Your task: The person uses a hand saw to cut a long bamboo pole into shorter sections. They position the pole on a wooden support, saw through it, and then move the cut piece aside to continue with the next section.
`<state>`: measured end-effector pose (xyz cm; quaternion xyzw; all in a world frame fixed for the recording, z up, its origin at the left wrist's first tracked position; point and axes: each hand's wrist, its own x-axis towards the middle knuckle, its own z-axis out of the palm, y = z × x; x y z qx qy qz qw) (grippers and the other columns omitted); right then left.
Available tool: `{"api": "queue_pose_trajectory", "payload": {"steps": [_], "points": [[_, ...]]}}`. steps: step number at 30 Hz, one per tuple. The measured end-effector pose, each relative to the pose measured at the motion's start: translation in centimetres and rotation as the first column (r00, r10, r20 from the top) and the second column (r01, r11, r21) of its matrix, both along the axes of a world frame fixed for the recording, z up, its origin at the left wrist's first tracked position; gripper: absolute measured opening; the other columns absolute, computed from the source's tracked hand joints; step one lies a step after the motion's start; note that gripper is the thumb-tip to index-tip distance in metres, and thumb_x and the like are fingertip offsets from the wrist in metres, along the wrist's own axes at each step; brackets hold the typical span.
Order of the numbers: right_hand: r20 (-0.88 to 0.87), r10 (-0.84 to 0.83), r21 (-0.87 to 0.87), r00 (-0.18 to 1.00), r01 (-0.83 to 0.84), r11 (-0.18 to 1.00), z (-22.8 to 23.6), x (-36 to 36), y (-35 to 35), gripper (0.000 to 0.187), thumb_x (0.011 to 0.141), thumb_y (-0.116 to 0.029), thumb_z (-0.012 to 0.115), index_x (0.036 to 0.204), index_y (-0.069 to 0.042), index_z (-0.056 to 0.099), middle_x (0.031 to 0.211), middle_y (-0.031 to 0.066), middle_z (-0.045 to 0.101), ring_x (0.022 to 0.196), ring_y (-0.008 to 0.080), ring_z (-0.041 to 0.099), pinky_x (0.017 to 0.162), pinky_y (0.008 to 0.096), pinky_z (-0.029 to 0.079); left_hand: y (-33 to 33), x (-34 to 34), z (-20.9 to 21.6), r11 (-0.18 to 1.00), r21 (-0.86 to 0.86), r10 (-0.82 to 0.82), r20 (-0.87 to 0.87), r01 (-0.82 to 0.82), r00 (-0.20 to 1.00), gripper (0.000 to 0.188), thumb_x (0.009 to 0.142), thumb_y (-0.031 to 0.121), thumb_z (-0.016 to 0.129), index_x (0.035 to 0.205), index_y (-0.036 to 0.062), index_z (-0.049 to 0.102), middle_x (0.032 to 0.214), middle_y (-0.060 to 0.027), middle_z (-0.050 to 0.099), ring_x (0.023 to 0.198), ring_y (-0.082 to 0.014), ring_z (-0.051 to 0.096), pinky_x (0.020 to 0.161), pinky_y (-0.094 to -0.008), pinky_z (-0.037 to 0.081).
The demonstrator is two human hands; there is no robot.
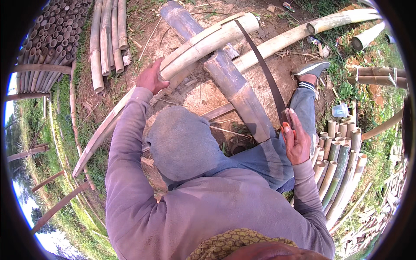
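Note:
My left hand is closed round the near end of a pale bamboo pole. A narrow strip lies along that pole's upper side. It rests across a thick, weathered bamboo log. In my right hand is the handle end of a long, dark, curved blade that tapers to its tip; part of the grip shows orange. Near the pole's far end, the blade's tip crosses the pole. Whether the blade has teeth is too small to tell. A long bamboo length runs below my left hand toward the lower left.
Cut bamboo tubes stand bundled at the right beside a clear plastic cup. Several poles lie at the upper left, near a large stack. Another pole extends far right. My shoed foot rests beyond the log.

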<state>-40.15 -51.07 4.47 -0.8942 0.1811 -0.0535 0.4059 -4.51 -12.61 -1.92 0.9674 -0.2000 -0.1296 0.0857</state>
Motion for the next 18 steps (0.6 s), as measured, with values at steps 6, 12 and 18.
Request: {"api": "queue_pose_trajectory", "payload": {"steps": [6,12,18], "points": [[0.02,0.066,-0.044,0.998,-0.065,0.997,1.0,0.6,0.0,0.049,0.104,-0.007,0.063,0.153,-0.007,0.056,0.116,0.0216,0.077,0.094,0.0311,0.079,0.078,0.0395,0.061,0.8,0.4,-0.9,0.995,-0.083,-0.048,0.032,0.05,0.998,0.092,0.071,0.026,0.091,0.151,0.0176,0.048,0.131,-0.0253,0.067,0.118,-0.0452,0.067,0.101,-0.0498,0.054],[-0.025,0.095,-0.073,0.995,-0.097,0.993,2.5,1.9,0.3,0.049,0.104,-0.008,0.063,0.152,-0.009,0.057,0.113,0.0234,0.077,0.096,0.0348,0.079,0.079,0.0409,0.06,0.9,0.6,-1.1,0.996,-0.076,-0.038,0.023,0.04,0.999,0.092,0.071,0.025,0.091,0.152,0.0183,0.047,0.129,-0.0242,0.068,0.117,-0.0444,0.067,0.1,-0.0495,0.054],[-0.047,0.124,-0.126,0.991,-0.129,0.984,2.7,2.0,0.1,0.048,0.104,-0.009,0.063,0.152,-0.006,0.057,0.114,0.024,0.076,0.097,0.0378,0.078,0.08,0.042,0.06,0.8,0.4,-0.9,0.999,-0.044,-0.012,0.007,0.013,1.0,0.093,0.071,0.026,0.092,0.153,0.0198,0.047,0.135,-0.0211,0.066,0.12,-0.0426,0.067,0.102,-0.0485,0.054]]}}
